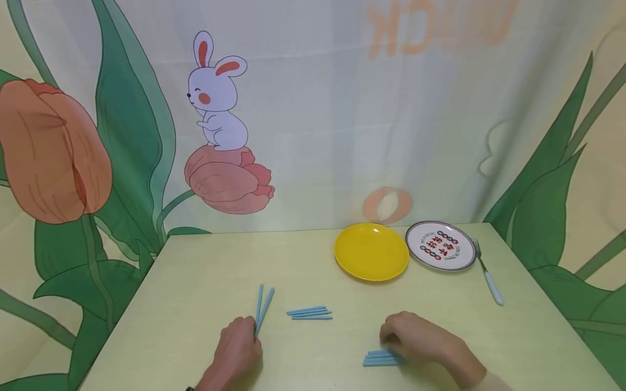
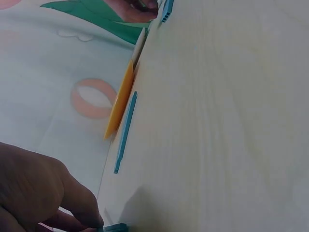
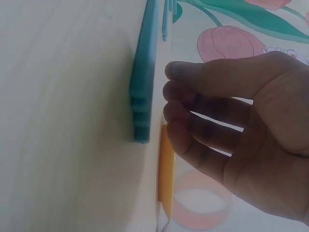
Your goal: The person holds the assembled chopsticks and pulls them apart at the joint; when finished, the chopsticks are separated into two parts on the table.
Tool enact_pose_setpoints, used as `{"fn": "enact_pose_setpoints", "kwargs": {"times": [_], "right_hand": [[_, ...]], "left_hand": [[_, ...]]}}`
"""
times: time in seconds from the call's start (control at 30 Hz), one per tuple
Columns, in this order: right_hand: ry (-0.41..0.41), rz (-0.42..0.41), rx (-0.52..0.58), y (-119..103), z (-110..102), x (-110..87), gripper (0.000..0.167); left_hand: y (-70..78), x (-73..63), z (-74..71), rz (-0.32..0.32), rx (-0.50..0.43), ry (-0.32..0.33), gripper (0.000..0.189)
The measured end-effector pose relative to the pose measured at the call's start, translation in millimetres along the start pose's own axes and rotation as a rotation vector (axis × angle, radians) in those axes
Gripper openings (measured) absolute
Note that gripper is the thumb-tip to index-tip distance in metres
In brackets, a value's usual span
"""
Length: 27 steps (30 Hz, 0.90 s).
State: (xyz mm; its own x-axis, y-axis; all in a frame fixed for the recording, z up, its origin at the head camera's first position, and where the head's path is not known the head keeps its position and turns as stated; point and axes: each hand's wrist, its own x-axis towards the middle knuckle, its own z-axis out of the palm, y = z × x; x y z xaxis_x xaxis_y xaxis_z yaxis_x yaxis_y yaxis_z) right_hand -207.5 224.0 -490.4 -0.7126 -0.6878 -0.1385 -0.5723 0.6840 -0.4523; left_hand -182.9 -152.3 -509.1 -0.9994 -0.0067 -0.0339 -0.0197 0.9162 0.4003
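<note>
In the head view my left hand (image 1: 237,343) pinches the near ends of a few thin blue sticks (image 1: 264,308), which fan apart slightly at their far ends. The left wrist view shows its thumb and fingers at a blue stick end (image 2: 116,227) close to the tabletop. My right hand (image 1: 418,338) is over the right end of a side-by-side group of blue sticks (image 1: 380,358). In the right wrist view the right hand's fingers are loosely bent beside the sticks (image 3: 143,82), with nothing between them. Another small group of blue sticks (image 1: 310,313) lies between the hands.
Toward the back of the pale table (image 1: 205,271) sit a yellow plate (image 1: 371,252) and a white plate with red printing (image 1: 440,246). To their right lies a fork (image 1: 489,277) with a pale handle. Behind hangs a curtain (image 1: 313,119) printed with tulips and a rabbit.
</note>
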Motion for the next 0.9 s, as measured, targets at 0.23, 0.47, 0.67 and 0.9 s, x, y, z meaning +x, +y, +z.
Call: {"fn": "enact_pose_setpoints", "kwargs": {"times": [0.23, 0.47, 0.67, 0.9], "right_hand": [[0.035, -0.011, -0.002, -2, -8, 2.8, 0.012], [0.111, -0.050, -0.013, -7, -15, 6.4, 0.012], [0.209, -0.091, -0.079, -15, -22, 8.7, 0.013], [0.287, -0.105, -0.105, -22, -29, 13.7, 0.014]], "left_hand": [[3.8, 9.4, -4.6, 0.028, 0.026, 0.060, 0.016], [13.0, 16.7, -8.1, 0.066, 0.032, 0.097, 0.022], [22.3, 23.1, -11.7, 0.092, 0.054, 0.119, 0.022], [33.3, 28.6, -13.6, 0.166, 0.062, 0.156, 0.019]]}}
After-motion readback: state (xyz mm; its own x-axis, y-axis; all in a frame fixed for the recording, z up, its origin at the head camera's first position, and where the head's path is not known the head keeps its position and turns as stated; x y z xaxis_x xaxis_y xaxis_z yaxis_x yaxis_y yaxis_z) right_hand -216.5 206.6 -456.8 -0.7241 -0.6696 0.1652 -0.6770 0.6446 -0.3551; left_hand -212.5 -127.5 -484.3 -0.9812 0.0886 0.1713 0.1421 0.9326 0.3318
